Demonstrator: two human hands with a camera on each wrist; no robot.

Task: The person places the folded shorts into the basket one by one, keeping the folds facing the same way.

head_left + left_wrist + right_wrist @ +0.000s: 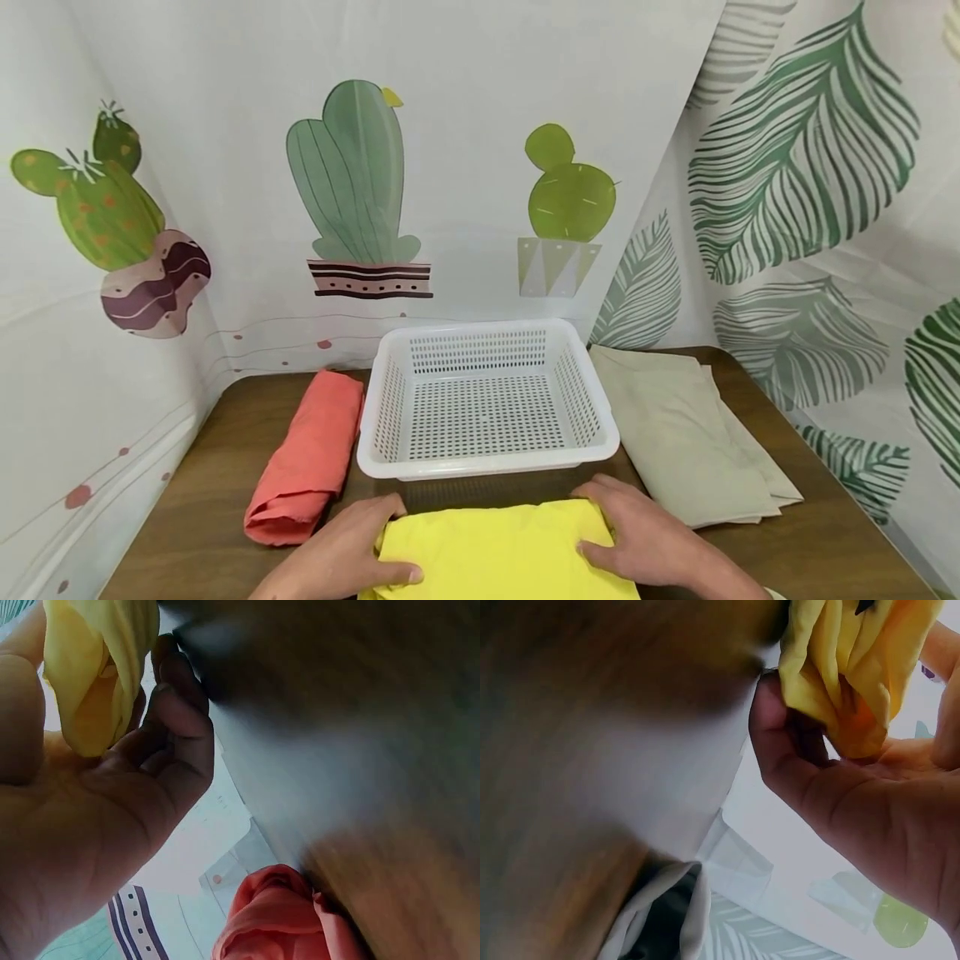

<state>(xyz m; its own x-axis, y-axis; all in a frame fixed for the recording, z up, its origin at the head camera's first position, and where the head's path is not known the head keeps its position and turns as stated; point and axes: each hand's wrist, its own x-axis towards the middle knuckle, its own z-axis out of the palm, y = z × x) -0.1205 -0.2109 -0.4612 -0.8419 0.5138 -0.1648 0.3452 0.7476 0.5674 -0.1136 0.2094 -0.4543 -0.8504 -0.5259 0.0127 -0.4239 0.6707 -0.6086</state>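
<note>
A folded yellow cloth lies at the near edge of the head view, its lower part cut off by the frame. My left hand grips its left end, thumb on top and fingers curled round the far side. At the right end, my right hand holds it in the same way. Both wrist views show loose folds of the yellow cloth between thumb and curled fingers. Just beyond the cloth stands a white perforated plastic basket with nothing in it.
A rolled or folded red cloth lies left of the basket. To the right is a folded beige-grey cloth. All rest on a brown wooden table. Behind hangs a white curtain printed with cacti and leaves.
</note>
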